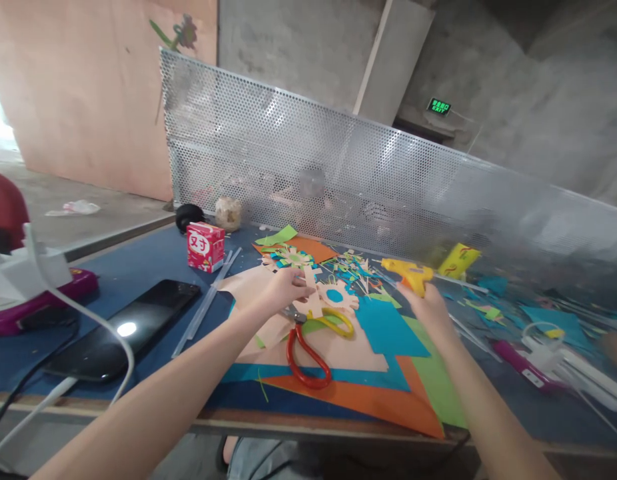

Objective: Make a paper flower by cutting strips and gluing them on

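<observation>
Peach paper gear-shaped cutout (pixel 324 298), thin and probably floppy, is pinched at its edge by the left hand (pixel 276 291). The right hand (pixel 427 308) grips the yellow plastic glue gun (pixel 407 272) by its handle.

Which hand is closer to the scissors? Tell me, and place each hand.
Left. The left hand holds a paper cutout just above the scissors, almost over the blades. The right hand grips the yellow glue gun, farther off to their right.
</observation>
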{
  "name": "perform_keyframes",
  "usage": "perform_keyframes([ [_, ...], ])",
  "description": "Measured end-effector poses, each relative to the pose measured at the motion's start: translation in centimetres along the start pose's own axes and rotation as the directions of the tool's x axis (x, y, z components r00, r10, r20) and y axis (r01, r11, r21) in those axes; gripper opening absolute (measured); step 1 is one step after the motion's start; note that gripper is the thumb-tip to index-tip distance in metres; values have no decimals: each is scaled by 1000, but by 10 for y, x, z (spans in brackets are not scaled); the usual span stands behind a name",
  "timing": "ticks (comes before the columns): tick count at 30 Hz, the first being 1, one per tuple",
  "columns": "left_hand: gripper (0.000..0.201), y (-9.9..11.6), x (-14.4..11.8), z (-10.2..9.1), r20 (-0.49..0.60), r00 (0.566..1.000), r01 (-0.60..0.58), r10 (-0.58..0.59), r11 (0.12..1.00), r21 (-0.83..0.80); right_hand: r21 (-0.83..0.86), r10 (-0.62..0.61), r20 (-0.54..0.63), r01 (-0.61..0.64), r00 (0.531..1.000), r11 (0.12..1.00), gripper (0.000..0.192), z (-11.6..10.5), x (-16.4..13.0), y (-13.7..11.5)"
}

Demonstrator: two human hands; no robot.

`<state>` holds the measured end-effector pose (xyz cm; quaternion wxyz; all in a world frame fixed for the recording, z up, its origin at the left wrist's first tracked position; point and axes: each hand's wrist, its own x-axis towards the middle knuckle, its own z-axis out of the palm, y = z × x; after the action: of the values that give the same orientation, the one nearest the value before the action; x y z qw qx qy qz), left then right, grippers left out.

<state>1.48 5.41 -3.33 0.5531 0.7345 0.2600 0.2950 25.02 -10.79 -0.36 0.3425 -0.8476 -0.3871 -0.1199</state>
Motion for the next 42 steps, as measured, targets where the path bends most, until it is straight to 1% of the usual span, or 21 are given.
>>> perform_keyframes([
  [1,24,1,0,0,9,1000,6,-6,1000,-11,18,6,-26,-5,1000,1000,40,0,-4,-12],
  [2,20,1,0,1,16,1000,14,-13,1000,-24,36,14,-67,-12,998,999,44,1,-8,-25],
  [4,19,0,0,2,14,1000,27,-26,999,-44,59,9,-136,-1,991,998,45,6,-14,-50],
  [5,19,-1,0,2,8,999,32,-31,999,-42,61,-23,-140,31,990,998,44,10,-17,-60],
  [7,21,-3,1,2,-8,999,36,-37,999,-23,41,-89,-160,97,983,994,42,21,-19,-75],
  [8,23,-4,1,3,-16,999,40,-41,999,-13,33,-111,-164,118,980,992,41,27,-20,-78],
  [11,25,-2,-2,7,-14,999,52,-52,998,17,43,-204,-159,213,966,976,37,43,-21,-73],
  [13,25,3,-7,14,18,999,41,-42,997,58,10,-298,-195,306,934,952,35,48,-23,-64],
  [14,24,6,-10,17,34,999,34,-37,995,97,-13,-337,-216,342,916,940,33,49,-23,-59],
  [15,25,9,-13,21,12,998,58,-59,992,110,-33,-366,-235,369,901,929,32,48,-24,-54],
  [16,26,12,-15,25,23,997,74,-77,992,107,-50,-387,-251,387,887,921,31,47,-24,-51],
  [18,28,17,-19,30,59,996,64,-69,995,80,-86,-413,-282,405,866,910,30,43,-22,-46],
  [20,28,19,-21,32,88,993,65,-73,994,91,-142,-443,-330,420,833,896,30,40,-20,-43],
  [22,27,21,-21,30,73,994,72,-83,987,142,-188,-482,-361,444,798,876,29,38,-18,-42],
  [24,27,22,-21,28,42,996,67,-76,981,183,-212,-510,-369,465,777,860,28,37,-17,-40],
  [27,27,21,-19,25,37,997,57,-65,981,187,-237,-535,-361,480,764,845,30,38,-19,-39],
  [31,27,20,-18,24,41,996,74,-83,977,198,-285,-564,-362,488,742,825,31,40,-21,-39],
  [36,26,23,-21,24,69,994,69,-82,984,166,-311,-585,-359,498,727,810,28,40,-22,-41],
  [40,27,23,-20,24,72,994,60,-78,972,226,-321,-595,-351,503,723,802,26,41,-23,-42],
  [42,28,21,-20,24,72,994,65,-83,971,230,-323,-607,-356,515,711,794,27,41,-22,-42],
])
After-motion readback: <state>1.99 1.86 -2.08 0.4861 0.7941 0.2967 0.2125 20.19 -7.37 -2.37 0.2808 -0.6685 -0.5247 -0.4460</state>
